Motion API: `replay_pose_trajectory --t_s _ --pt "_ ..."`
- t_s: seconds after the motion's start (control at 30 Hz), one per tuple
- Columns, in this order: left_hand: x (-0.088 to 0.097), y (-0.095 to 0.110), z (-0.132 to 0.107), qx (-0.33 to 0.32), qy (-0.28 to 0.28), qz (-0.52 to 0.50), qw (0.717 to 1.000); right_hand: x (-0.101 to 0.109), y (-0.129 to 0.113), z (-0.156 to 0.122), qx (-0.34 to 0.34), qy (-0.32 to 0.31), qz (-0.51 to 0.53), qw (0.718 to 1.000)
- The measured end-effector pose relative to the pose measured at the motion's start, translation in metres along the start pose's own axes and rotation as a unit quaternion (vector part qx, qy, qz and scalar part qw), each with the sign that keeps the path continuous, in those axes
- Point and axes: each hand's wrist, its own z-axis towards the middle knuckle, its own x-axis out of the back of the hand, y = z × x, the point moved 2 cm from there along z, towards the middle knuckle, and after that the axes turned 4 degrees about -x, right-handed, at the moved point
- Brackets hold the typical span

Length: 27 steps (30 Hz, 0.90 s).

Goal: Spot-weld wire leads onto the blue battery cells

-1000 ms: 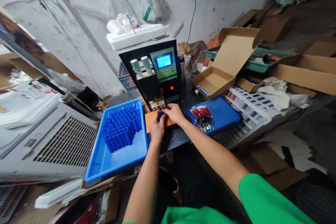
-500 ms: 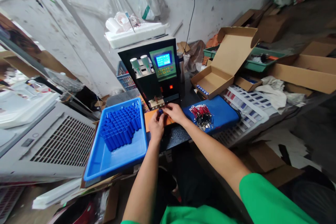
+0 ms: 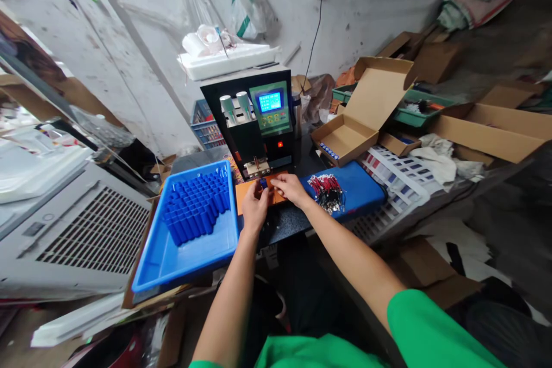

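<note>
In front of the black spot welder (image 3: 237, 146) with its lit screen, my left hand (image 3: 256, 206) has its fingers closed around a blue battery cell (image 3: 263, 183) over an orange board (image 3: 246, 190). Just to the right, my right hand (image 3: 290, 188) pinches with thumb and forefinger; what sits between them is too small to make out. Both hands are just below the welder's electrodes (image 3: 257, 167). Beside the right wrist lies a bundle of red and black wire leads (image 3: 328, 191) on a blue pad (image 3: 362, 184).
At left, a blue tray (image 3: 181, 261) holds many upright blue cells (image 3: 196, 207). An open cardboard box (image 3: 349, 135) stands right of the welder, near a white plastic basket (image 3: 399, 184). A foam tray (image 3: 233, 62) with white rolls lies on top of the welder.
My right hand has drawn slightly right, away from the electrodes and my left hand. The left hand has shifted slightly down and still holds the blue cell. The camera view has shifted a little.
</note>
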Motion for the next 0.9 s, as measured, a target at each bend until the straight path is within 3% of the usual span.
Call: replay_pose_trajectory --t_s 0.17,0.33,0.6,0.9 --pt "0.013 0.003 -0.025 -0.053 0.052 0.037 0.997 0.004 -0.003 -0.002 -0.036 -0.006 0.042 0.998" --pt "0.013 0.003 -0.042 -0.144 0.017 0.107 0.984 0.007 -0.004 -0.002 -0.035 -0.007 0.084 0.996" --pt "0.003 0.006 -0.034 -0.132 0.009 0.153 0.979 0.009 -0.003 -0.001 -0.027 -0.026 0.070 0.997" --pt "0.008 0.004 -0.020 -0.081 -0.026 0.164 0.983 0.002 -0.004 -0.013 0.085 -0.096 -0.085 0.988"
